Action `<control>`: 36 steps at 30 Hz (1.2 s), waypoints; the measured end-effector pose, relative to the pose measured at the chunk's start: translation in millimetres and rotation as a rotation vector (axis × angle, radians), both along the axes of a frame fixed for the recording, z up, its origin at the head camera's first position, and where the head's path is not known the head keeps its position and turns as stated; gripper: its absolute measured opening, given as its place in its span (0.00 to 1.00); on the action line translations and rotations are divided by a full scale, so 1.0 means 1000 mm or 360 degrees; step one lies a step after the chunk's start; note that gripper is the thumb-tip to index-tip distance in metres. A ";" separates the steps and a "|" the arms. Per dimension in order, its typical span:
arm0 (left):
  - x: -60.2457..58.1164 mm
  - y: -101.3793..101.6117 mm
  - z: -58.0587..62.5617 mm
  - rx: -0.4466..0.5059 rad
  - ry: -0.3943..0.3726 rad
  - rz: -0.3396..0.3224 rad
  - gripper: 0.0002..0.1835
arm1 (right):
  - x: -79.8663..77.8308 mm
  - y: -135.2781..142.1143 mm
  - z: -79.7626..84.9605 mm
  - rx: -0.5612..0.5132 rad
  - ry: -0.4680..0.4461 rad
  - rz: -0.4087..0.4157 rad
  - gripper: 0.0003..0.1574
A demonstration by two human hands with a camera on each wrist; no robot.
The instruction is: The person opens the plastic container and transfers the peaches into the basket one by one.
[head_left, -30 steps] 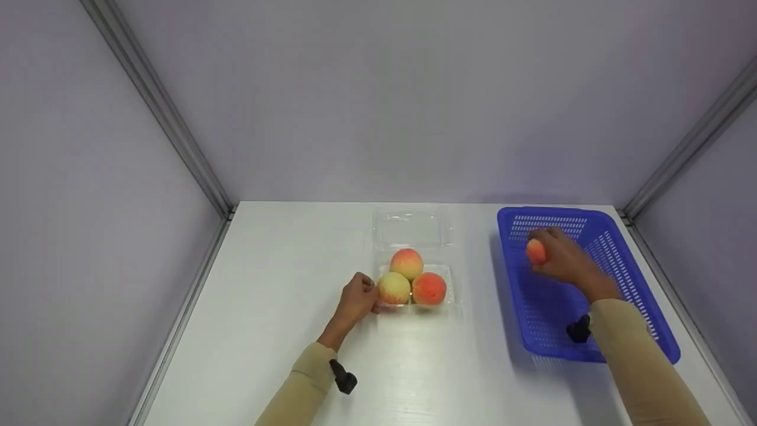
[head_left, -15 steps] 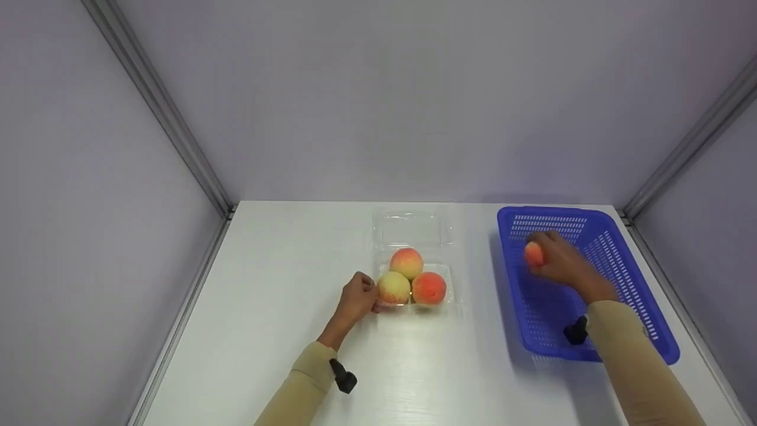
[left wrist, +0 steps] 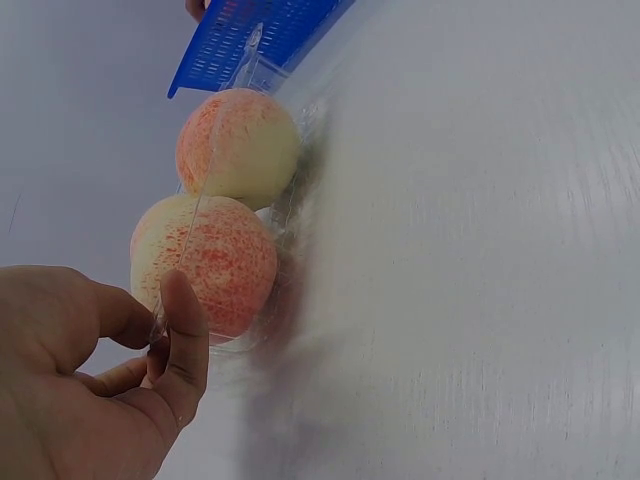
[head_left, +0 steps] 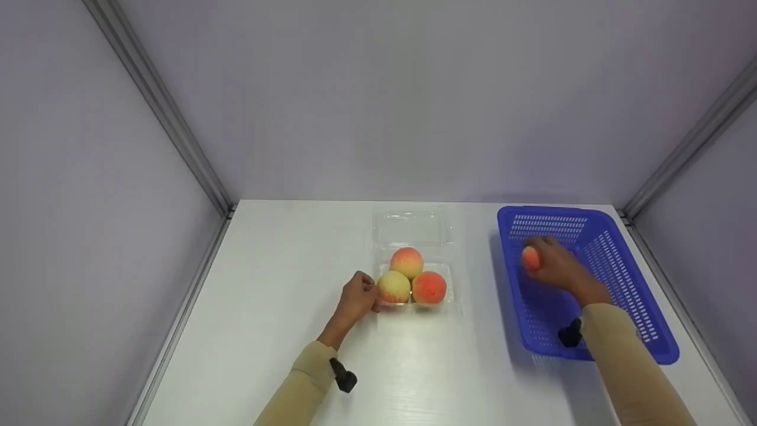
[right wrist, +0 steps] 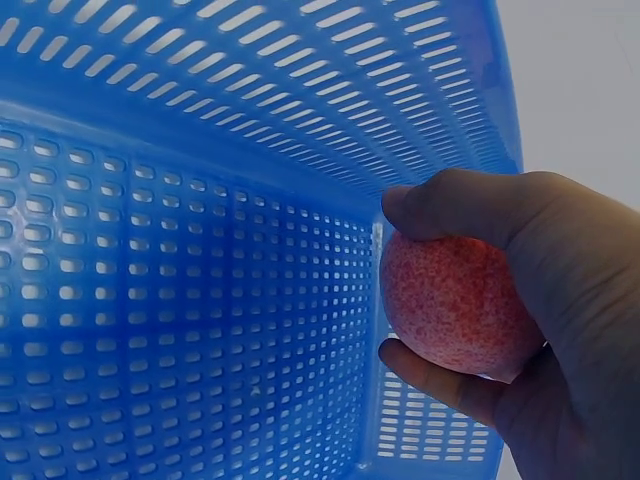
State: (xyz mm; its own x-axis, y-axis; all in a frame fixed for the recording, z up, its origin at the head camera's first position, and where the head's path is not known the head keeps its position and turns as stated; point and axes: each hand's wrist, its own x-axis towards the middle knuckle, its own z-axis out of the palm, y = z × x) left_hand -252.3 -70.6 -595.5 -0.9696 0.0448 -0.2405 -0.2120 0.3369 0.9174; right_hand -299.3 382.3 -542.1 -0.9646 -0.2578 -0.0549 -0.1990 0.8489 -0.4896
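Note:
In the head view, a clear plastic clamshell box (head_left: 449, 299) lies with its lid folded back, holding three peaches: a yellowish one (head_left: 393, 288), a red one (head_left: 429, 288) and a yellow-red one (head_left: 407, 262) behind them. My left hand (head_left: 356, 297) pinches the box's left front edge; the left wrist view shows thumb and finger on the thin clear rim. My right hand (head_left: 557, 266) grips another peach (head_left: 530, 258) inside the blue basket (head_left: 644, 260). In the right wrist view this reddish peach (right wrist: 455, 305) sits between thumb and fingers, above the perforated basket floor.
The clear lid (head_left: 409, 229) lies flat behind the peaches, toward the back wall (head_left: 378, 106). Perforated walls rise around my right hand. The white table (head_left: 254, 307) ends at side panels with metal rails (head_left: 177, 130).
My right hand, with the peach in it, has shifted slightly left and toward me within the basket. My left hand and the box have stayed in place.

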 end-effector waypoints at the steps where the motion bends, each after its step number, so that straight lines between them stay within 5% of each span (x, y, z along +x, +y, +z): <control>1: 0.000 0.000 0.000 -0.0001 0.0000 0.0002 0.05 | 0.000 0.000 -0.001 -0.0002 -0.0002 0.0002 0.41; 13: 0.001 0.001 0.001 -0.0006 -0.0015 -0.0002 0.05 | 0.003 -0.003 -0.003 0.0001 -0.0129 -0.0014 0.40; 36: 0.001 0.003 0.000 -0.0010 -0.0010 -0.0002 0.05 | -0.002 0.003 -0.015 0.0028 -0.0126 0.0008 0.38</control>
State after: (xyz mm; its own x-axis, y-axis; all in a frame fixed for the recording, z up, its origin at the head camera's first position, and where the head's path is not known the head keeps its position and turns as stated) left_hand -250.9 -67.5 -595.6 -0.9680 0.0442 -0.2471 -0.2176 0.3431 0.9138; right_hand -301.3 384.9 -557.6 -0.9558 -0.2611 -0.1354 -0.1646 0.8565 -0.4893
